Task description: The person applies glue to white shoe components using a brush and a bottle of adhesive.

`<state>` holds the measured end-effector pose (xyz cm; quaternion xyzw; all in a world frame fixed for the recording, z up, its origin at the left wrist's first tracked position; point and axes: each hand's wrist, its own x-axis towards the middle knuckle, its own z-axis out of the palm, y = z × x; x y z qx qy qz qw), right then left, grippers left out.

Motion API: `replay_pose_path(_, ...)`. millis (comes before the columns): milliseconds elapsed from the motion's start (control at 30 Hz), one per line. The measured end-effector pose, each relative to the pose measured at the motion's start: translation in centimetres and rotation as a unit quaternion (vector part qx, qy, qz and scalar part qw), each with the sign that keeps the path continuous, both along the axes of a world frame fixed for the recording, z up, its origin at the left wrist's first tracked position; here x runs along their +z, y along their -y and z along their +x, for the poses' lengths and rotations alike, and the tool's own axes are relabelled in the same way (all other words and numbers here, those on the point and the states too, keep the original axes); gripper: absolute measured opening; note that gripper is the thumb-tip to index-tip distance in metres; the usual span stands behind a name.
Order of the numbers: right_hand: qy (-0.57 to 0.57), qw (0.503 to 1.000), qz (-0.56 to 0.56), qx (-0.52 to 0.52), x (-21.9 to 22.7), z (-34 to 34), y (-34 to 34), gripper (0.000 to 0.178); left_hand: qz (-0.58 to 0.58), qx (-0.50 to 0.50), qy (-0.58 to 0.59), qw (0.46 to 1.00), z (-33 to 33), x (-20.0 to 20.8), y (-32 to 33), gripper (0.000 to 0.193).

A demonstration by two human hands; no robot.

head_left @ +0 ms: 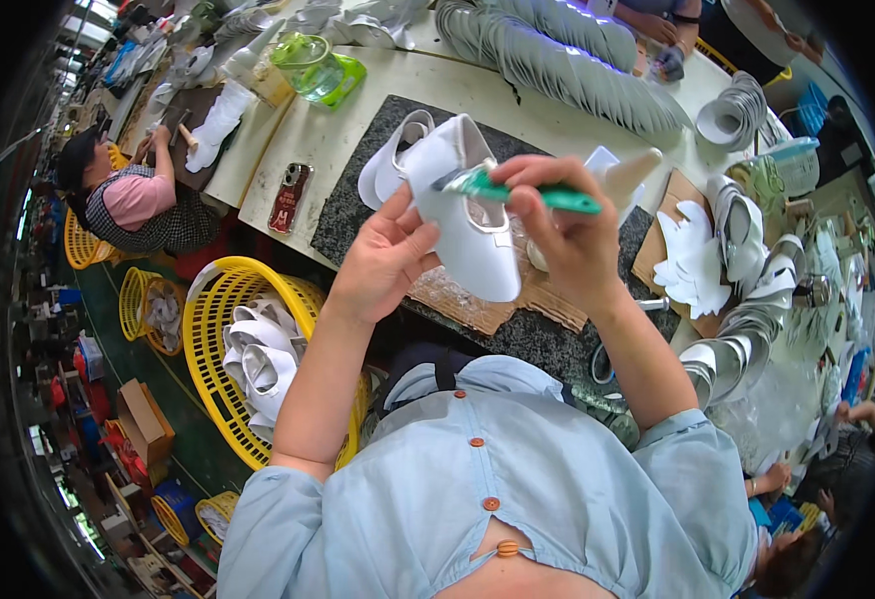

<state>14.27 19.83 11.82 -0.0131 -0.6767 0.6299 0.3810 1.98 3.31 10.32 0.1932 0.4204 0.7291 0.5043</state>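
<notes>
Brush (481, 185) pinched in right hand (569, 228), shoe (472, 258) pinched in left hand (382, 262), lettered phone (290, 200) nearby

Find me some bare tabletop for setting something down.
The white table has a bare patch between the red phone, green tray and dark slab, plus a strip between the slab and the fanned white pieces. The right is crowded with white cutouts and stacked white parts.

In the centre: one left hand (385, 258), one right hand (565, 228), one green brush (569, 199) and one held white shoe (472, 262). Upper left: one phone (290, 198), one jug (307, 64). Left side: at least four yellow baskets (196, 334), one cardboard box (145, 424). Bottom centre: four buttons (491, 504).
</notes>
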Motion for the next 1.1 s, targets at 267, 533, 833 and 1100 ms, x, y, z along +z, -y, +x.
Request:
replay_pose_path(267, 0.045, 0.989, -0.142, -0.008, -1.6, 4.6, 1.1, 0.006, 0.052, 0.056, 0.176, 0.981, 0.2, -2.7, 1.1, 0.042)
replay_pose_path(533, 0.009, 0.976, -0.213, -0.048, -2.6, 4.8, 1.3, 0.004, 0.069, 0.072, 0.208, 0.973, 0.2, -2.6, 0.3, 0.036)
replay_pose_path(833, 0.136, 0.982, -0.076, -0.108, -2.5, 5.5, -1.6, 0.016, 0.001, 0.097, 0.052, 0.994, -2.9, -0.4, 0.6, 0.035)
replay_pose_path(1100, 0.289, 0.851, 0.439, 0.003, 7.6, -5.4, -4.2, 0.044, -0.067, 0.083, -0.063, 0.992, -3.8, 0.4, -0.3, 0.030)
